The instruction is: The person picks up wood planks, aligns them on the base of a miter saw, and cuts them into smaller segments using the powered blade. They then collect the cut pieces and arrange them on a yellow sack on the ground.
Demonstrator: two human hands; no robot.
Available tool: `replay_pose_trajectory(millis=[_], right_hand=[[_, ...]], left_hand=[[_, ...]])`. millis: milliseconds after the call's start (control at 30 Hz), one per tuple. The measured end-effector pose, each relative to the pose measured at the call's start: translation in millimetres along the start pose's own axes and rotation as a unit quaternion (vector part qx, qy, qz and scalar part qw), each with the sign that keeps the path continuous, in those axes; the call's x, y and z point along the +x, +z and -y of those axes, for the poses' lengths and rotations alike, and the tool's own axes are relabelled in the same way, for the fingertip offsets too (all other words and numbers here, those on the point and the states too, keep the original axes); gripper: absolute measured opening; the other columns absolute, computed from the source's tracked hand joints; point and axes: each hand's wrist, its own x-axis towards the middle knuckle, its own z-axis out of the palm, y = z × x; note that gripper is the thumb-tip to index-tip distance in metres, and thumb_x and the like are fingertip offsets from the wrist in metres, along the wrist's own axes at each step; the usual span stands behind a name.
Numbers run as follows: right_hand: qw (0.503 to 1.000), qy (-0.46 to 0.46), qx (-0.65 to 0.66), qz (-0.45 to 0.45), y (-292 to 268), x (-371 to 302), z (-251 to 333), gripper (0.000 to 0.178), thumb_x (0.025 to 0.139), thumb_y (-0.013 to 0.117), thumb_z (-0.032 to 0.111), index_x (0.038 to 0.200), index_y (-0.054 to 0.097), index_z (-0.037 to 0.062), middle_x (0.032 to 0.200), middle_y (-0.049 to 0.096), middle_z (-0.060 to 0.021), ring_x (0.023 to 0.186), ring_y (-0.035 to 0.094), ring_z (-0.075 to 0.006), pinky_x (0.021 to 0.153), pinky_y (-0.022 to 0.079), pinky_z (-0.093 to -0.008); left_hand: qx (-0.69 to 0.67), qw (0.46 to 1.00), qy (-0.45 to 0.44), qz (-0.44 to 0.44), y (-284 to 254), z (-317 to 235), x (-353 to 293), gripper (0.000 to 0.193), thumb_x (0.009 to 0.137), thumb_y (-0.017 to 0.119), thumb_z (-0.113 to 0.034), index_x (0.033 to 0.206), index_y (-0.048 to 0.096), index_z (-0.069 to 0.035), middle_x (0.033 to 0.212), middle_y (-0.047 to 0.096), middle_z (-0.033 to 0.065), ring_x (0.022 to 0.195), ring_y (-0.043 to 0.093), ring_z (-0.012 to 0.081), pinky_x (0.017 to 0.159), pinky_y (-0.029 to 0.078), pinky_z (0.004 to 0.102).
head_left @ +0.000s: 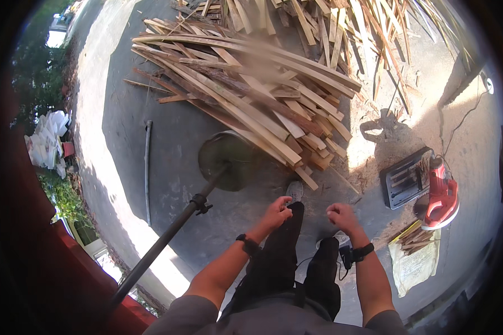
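Note:
My left hand [276,214] hangs in front of my left leg, its fingers loosely curled together with nothing visible in them. My right hand [343,217] is in front of my right leg, its fingers curled in and no object showing. Neither hand touches the wood. Just ahead of my feet lies a large pile of long wooden strips [251,95], the ends of several pointing toward me. The left shoe [295,190] stands close to those ends. Dark bands with small devices are strapped on both wrists.
A dark pole [167,237] on a round base [209,159] stands left of my legs. To the right are a red cut-off saw [442,196] with a cord, its dark base [407,177], and a pale sack [416,262] with wood scraps. A thin pipe [148,173] lies at left.

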Motion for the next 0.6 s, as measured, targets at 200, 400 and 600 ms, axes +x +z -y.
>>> replay_pose_trajectory(millis=[200, 400, 600], right_hand=[[0.957, -0.153, -0.215, -0.122, -3, 172, 139, 0.027, 0.078, 0.064, 0.02, 0.098, 0.063, 0.002, 0.089, 0.066, -0.0166, 0.085, 0.064, -0.0315, 0.078, 0.049, -0.0386], [0.912, -0.186, -0.321, -0.176, 3, 252, 148, 0.046, 0.079, 0.065, 0.027, 0.114, 0.054, 0.0, 0.11, 0.06, -0.0219, 0.105, 0.058, -0.0337, 0.091, 0.045, -0.0391], [0.904, -0.051, -0.411, -0.102, 19, 268, 145, 0.056, 0.081, 0.065, 0.029, 0.127, 0.048, 0.0019, 0.112, 0.059, -0.0258, 0.104, 0.057, -0.0394, 0.091, 0.045, -0.0411]], left_hand=[[0.117, 0.975, 0.133, -0.133, -77, 17, 67, 0.056, 0.086, 0.058, -0.016, 0.135, 0.036, -0.002, 0.085, 0.062, 0.0045, 0.068, 0.054, 0.0094, 0.059, 0.045, 0.0235], [0.258, 0.915, 0.246, -0.188, -133, 27, 136, 0.053, 0.084, 0.059, -0.023, 0.127, 0.035, -0.003, 0.097, 0.06, 0.0091, 0.082, 0.054, 0.0191, 0.066, 0.047, 0.0317], [0.008, 0.922, 0.32, -0.219, -140, 46, 191, 0.071, 0.086, 0.06, -0.028, 0.142, 0.024, -0.004, 0.104, 0.056, 0.0056, 0.086, 0.051, 0.0141, 0.069, 0.047, 0.0308]])
